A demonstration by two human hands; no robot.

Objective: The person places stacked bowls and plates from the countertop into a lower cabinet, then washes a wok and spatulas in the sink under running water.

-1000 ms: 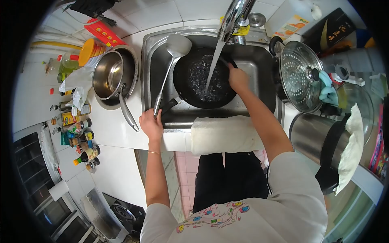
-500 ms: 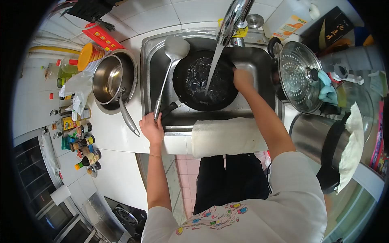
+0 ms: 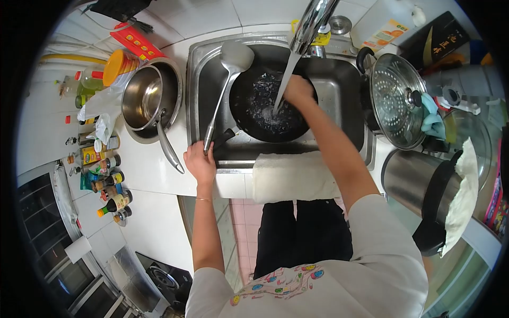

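Note:
A dark pan point(image 3: 249, 108) sits in the steel sink point(image 3: 339, 100), with water from the faucet point(image 3: 313, 26) running into it. My right hand point(image 3: 299, 90) is over the pan's right side, beside the stream; its fingers are hidden and blurred. At the sink's front left corner, my left hand point(image 3: 200, 163) is closed on the handle end of a metal spatula point(image 3: 236, 57). The spatula's blade points away, over the back left of the sink. The pan's black handle point(image 3: 225, 138) lies just right of my left hand.
Left of the sink stand a steel saucepan point(image 3: 142, 100) and several bottles. A pot with a glass lid point(image 3: 395, 116) is at the right, near a steel appliance point(image 3: 413, 177). A cream cloth point(image 3: 291, 177) hangs over the front edge.
My right hand has moved left from the pan's right rim to over its inside, near the water stream. My left hand keeps hold of the spatula.

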